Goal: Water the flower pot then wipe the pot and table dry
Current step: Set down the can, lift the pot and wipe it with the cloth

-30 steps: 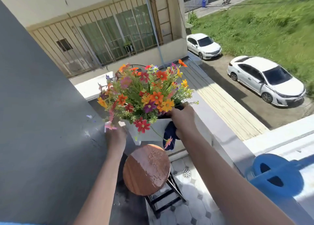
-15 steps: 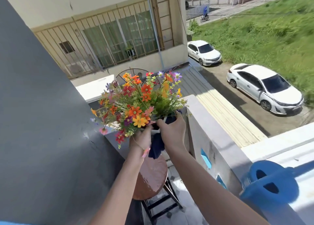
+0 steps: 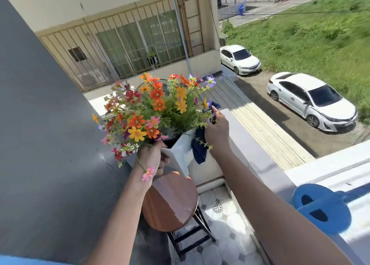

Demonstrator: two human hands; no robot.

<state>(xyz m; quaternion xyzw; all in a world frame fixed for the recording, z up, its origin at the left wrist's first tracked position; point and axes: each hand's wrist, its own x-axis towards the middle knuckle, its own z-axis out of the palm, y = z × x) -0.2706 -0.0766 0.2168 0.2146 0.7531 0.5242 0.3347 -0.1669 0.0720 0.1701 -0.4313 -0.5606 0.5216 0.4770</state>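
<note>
Pot [image 3: 180,154] higher now — cloth [image 3: 199,146] against it

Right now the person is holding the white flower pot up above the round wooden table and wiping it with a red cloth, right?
Nearly. The head view shows the cloth is dark blue, not red. The white flower pot is held above the round wooden table.

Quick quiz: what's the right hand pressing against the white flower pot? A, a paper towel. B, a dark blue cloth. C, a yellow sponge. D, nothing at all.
B: the right hand holds a dark blue cloth against the side of the white flower pot, while the left hand grips the pot above the round wooden table.
</note>
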